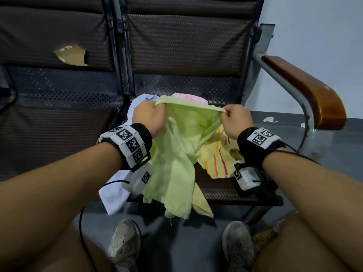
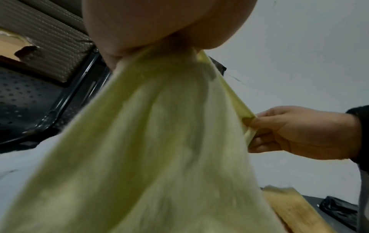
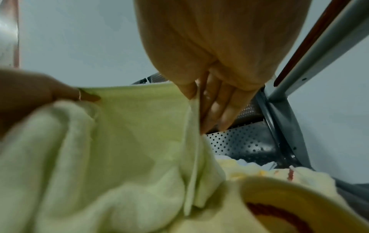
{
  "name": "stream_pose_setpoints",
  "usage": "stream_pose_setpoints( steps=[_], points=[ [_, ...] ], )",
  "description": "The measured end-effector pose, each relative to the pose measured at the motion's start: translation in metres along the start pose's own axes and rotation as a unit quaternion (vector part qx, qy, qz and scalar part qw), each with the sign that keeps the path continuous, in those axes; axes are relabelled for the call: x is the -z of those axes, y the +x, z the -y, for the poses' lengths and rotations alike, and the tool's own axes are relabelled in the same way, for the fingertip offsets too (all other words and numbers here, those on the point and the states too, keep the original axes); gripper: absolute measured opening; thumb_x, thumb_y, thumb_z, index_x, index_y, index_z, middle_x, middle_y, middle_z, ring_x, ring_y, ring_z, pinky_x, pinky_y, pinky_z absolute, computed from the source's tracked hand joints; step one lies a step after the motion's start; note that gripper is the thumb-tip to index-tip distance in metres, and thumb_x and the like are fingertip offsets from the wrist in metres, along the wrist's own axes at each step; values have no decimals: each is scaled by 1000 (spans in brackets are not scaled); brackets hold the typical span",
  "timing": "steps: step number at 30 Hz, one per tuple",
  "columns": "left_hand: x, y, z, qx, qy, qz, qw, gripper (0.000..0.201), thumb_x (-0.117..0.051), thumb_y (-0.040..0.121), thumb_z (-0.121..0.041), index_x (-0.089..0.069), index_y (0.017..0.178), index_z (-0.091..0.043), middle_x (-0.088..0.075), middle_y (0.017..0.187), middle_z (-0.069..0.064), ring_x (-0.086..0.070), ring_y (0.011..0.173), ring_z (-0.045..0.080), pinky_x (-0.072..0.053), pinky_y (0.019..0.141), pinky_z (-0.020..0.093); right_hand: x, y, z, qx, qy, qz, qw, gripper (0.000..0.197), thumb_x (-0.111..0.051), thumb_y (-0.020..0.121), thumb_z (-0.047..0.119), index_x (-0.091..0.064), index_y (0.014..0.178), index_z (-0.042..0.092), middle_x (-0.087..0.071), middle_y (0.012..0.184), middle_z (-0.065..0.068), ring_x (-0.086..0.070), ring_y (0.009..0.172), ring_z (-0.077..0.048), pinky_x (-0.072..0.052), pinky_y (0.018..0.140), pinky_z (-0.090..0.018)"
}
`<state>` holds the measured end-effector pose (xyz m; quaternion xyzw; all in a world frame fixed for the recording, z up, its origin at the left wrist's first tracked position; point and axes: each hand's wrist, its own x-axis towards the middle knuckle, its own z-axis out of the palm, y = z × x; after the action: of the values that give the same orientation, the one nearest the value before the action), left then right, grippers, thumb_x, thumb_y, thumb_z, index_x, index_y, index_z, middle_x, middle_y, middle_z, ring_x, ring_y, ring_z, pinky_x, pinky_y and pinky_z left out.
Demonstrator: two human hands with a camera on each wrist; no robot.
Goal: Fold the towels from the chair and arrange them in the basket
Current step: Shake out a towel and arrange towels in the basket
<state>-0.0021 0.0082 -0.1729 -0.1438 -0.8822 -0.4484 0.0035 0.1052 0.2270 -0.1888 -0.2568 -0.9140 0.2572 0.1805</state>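
A light green towel (image 1: 176, 154) hangs above the chair seat (image 1: 216, 189), its top edge stretched between both hands. My left hand (image 1: 150, 116) grips the edge's left end with curled fingers. My right hand (image 1: 234, 118) pinches the right end. From the left wrist the green towel (image 2: 149, 149) drapes down from the palm, and the right hand (image 2: 289, 132) pinches its hem. From the right wrist the green towel (image 3: 123, 141) spreads toward the left hand (image 3: 40, 88). A yellow striped towel (image 1: 218, 160), a pink towel (image 1: 188, 98) and a white towel (image 1: 115, 195) lie on the seat.
A wooden armrest (image 1: 306, 89) on a grey metal frame stands to the right. A second seat (image 1: 49, 134) with a torn backrest is to the left. A woven basket's edge (image 1: 265, 234) shows by my right knee. My shoes (image 1: 125, 244) stand on the grey floor.
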Motion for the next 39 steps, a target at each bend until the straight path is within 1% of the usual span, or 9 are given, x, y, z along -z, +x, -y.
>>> stream_pose_setpoints(
  steps=[6, 12, 15, 19, 23, 26, 30, 33, 39],
  points=[
    [-2, 8, 1, 105, -182, 17, 977, 31, -44, 93, -13, -70, 106, -4, -71, 108, 10, -64, 102, 35, -54, 91, 43, 7, -7, 30, 80, 238, -7, 968, 23, -46, 102, 30, -55, 80, 30, -57, 77, 13, -54, 72, -7, -44, 68, -30],
    [9, 15, 1, 130, -276, -62, 950, 27, -52, 81, 2, -75, 93, -4, -73, 95, 21, -70, 91, 38, -60, 81, 51, 6, -16, 13, 108, -124, 173, 971, 29, -55, 97, 26, -56, 72, 11, -56, 73, -10, -55, 74, -28, -39, 64, -34],
    [8, 15, 1, 132, -254, -62, 956, 19, -61, 81, -1, -68, 81, -18, -70, 84, 7, -69, 87, 29, -61, 81, 46, 9, -17, 5, 71, -80, 133, 985, 30, -50, 100, 23, -59, 78, 3, -59, 72, -18, -57, 71, -33, -48, 68, -38],
    [5, 15, -3, 147, -284, -35, 947, 17, -65, 83, -5, -56, 74, -16, -62, 81, 9, -64, 81, 29, -61, 80, 47, 16, -28, 25, 170, 81, 111, 976, 21, -46, 100, 17, -46, 116, 30, -47, 61, 0, -42, 49, -13, -43, 53, -31],
    [4, 9, -19, 176, -354, -5, 919, 10, -60, 85, -15, -65, 78, -10, -67, 82, 11, -66, 73, 25, -60, 66, 38, 7, -49, 48, 216, -26, 271, 938, 39, -40, 91, 6, -72, 91, 28, -55, 58, 9, -47, 50, -10, -46, 56, -33],
    [-1, -5, -35, 167, -397, 62, 901, 14, -56, 88, -14, -64, 78, -8, -66, 66, 5, -63, 60, 20, -54, 55, 27, -10, -62, 59, 159, -41, 337, 927, 36, -49, 96, 32, -74, 82, 11, -66, 59, -3, -57, 57, -21, -46, 59, -33],
    [-9, -19, -51, 158, -419, 113, 887, 14, -53, 91, -11, -64, 84, -6, -64, 80, 11, -61, 72, 25, -50, 67, 32, -26, -56, 70, 83, -33, 264, 960, 74, -42, 91, 71, -61, 68, 3, -71, 72, -17, -67, 67, -29, -53, 68, -37],
    [-8, -16, -51, 135, -411, 93, 897, 15, -53, 94, -9, -62, 82, -6, -62, 80, 12, -62, 73, 25, -54, 65, 34, -27, -41, 68, 47, 21, 196, 979, 54, -44, 101, 45, -67, 87, -1, -71, 86, -19, -68, 83, -36, -55, 80, -42],
    [10, 8, -17, 116, -327, -36, 937, 22, -51, 95, -3, -44, 75, -10, -49, 91, 13, -59, 91, 29, -61, 78, 42, 5, -16, 41, 22, 184, 7, 983, 28, -52, 95, 19, -66, 75, 6, -55, 62, -8, -50, 63, -21, -39, 63, -31]
  ],
)
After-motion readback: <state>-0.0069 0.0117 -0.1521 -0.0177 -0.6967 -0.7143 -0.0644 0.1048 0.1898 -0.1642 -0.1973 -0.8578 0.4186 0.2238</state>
